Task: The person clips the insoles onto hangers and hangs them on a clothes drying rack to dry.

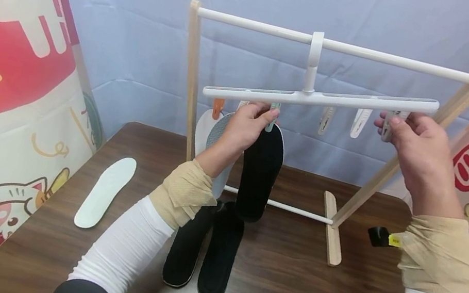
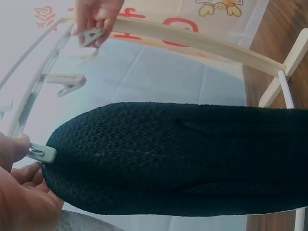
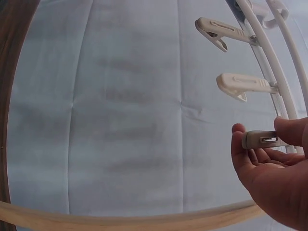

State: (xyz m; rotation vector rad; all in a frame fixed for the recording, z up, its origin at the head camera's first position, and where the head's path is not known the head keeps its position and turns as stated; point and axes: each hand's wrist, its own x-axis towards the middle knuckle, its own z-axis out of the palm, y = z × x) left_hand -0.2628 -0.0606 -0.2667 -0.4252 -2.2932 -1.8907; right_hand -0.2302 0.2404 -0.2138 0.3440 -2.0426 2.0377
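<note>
A white clip hanger (image 1: 364, 102) hangs from the rack's top bar, its right end tilted up. My left hand (image 1: 241, 129) pinches a pale green clip (image 2: 42, 153), whose tip overlaps the top edge of a hanging black insole (image 1: 261, 172). Toward the hanger's right end, my right hand (image 1: 428, 152) holds a grey clip (image 3: 262, 139) between thumb and fingers, with no insole in it. Left of the black insole hang a white insole (image 1: 203, 128) under an orange clip (image 1: 218, 108) and a grey-blue insole (image 1: 220, 131), partly hidden by my left hand.
Two bare white clips (image 1: 360, 122) hang mid-hanger. On the brown table (image 1: 284, 291) lie a white insole (image 1: 106, 192) at left and two black insoles (image 1: 219, 259) in front. The wooden rack (image 1: 371, 186) stands behind; a small black item (image 1: 377, 237) with a yellow label lies right.
</note>
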